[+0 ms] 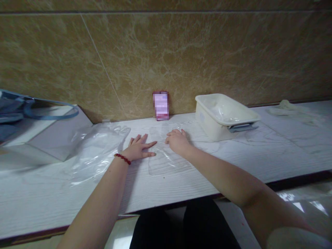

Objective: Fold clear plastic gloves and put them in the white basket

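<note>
Head view: one clear plastic bag (167,160) lies flat at the centre of the white desk (207,173). At its nine o'clock the left hand (137,148) has its fingers spread, index and thumb reaching over the bag's edge. Toward one o'clock the right hand (177,141) rests on it, fingers curled; whether they pinch the film, I cannot tell. Farther out: a phone (161,106) at twelve, a cream tub (210,122) at two, more clear bags (98,148) at nine.
</note>
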The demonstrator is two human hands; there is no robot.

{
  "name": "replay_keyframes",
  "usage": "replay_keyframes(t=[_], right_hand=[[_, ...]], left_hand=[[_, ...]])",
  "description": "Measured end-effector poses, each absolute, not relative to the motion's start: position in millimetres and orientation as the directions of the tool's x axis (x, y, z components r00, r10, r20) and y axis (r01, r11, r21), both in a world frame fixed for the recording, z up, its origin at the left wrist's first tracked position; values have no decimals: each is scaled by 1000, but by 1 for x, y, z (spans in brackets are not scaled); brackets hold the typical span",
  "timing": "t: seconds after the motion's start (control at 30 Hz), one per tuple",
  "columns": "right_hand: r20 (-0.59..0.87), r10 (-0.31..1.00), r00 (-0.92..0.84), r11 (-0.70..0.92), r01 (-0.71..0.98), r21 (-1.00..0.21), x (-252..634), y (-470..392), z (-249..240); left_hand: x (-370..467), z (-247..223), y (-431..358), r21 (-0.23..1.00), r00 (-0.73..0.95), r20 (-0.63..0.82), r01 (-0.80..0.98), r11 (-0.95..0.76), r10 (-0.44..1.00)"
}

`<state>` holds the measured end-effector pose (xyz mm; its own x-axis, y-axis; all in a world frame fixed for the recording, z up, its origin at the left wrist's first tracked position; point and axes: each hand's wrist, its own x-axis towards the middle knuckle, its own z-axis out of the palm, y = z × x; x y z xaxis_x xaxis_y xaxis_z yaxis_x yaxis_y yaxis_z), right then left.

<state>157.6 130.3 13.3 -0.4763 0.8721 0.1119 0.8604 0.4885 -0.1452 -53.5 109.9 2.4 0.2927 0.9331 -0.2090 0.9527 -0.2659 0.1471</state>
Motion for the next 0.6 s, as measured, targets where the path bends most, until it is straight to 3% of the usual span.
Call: replay_keyframes(t=[0.33,0.5,0.6], right_hand=[[-43,910,-413,406,906,-119,163,143,21],[92,904,-416,427,884,-192,178,153,25],[190,940,-283,320,924,-208,204,171,31]], left_hand=[[-57,1,110,122,299,-225,953,-277,928],[-61,-2,110,163,323,-143,940,-300,935],[-63,-4,112,191,316,-54,934,-301,947]])
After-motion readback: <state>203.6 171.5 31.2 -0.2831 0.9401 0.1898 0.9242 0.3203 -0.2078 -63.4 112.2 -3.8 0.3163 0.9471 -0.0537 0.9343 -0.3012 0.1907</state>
